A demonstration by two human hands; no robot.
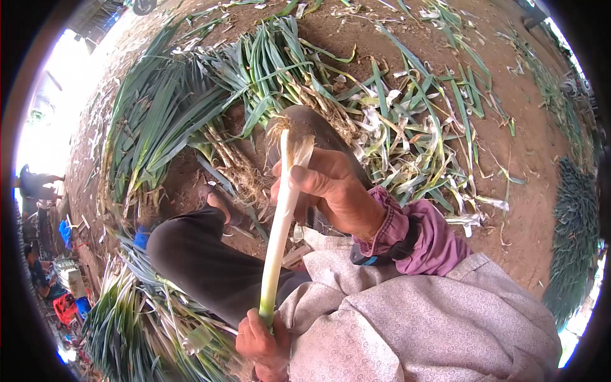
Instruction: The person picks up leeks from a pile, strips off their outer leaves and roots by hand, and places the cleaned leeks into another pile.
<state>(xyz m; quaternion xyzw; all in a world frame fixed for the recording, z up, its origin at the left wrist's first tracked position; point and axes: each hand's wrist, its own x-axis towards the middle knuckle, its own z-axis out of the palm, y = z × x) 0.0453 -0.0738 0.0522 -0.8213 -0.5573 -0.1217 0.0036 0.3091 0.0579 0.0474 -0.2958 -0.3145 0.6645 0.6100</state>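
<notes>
A leek (278, 239) with a long white shank slants across my lap, its root end up and its green end down. My left hand (264, 344) is closed around the green part near the bottom. Up by the roots, my right hand (334, 191) pinches a loose outer layer (300, 148) that stands partly away from the white shank. The thumb presses beside the shank, and some fingertips are hidden behind the leek.
Bundled leeks with roots (273, 70) lie beyond my knees, and more leeks (127, 325) are at lower left. Peeled leaf scraps (414, 140) cover the soil at right. A dense green pile (573, 235) stands far right. A person (41, 277) is at far left.
</notes>
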